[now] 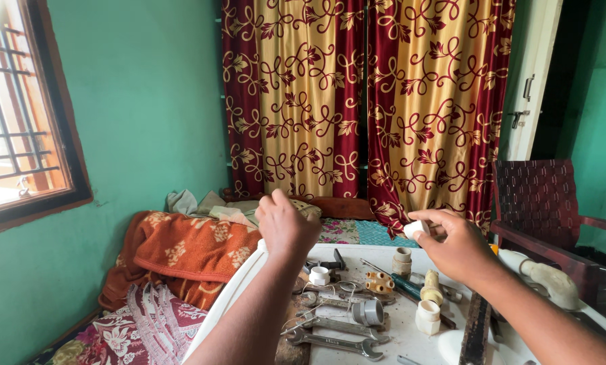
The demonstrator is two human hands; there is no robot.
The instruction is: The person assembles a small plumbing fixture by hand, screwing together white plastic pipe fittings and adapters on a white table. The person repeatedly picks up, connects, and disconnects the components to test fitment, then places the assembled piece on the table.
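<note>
White plastic fitting (416, 228) pinched in the right hand (455, 247) — left hand (284, 226) fisted, contents hidden — other fittings and spanners untouched across the table (411, 331).

We record a table (411, 338) directly before us, with both hands raised above its far edge. The left hand (284, 226) is up to the left; the right hand (455, 243) is to its right, a small fitting (416, 228) between its fingertips. On the table lie a wrench (337, 343) nearest us, a pipe coupling (367, 312) behind it, and several pipe fittings (427, 316) to the right. A bed with a blanket (181, 253) lies left of the table, curtains (364, 101) behind it, a window (19, 108) far left, and a chair (539, 203) on the right.
</note>
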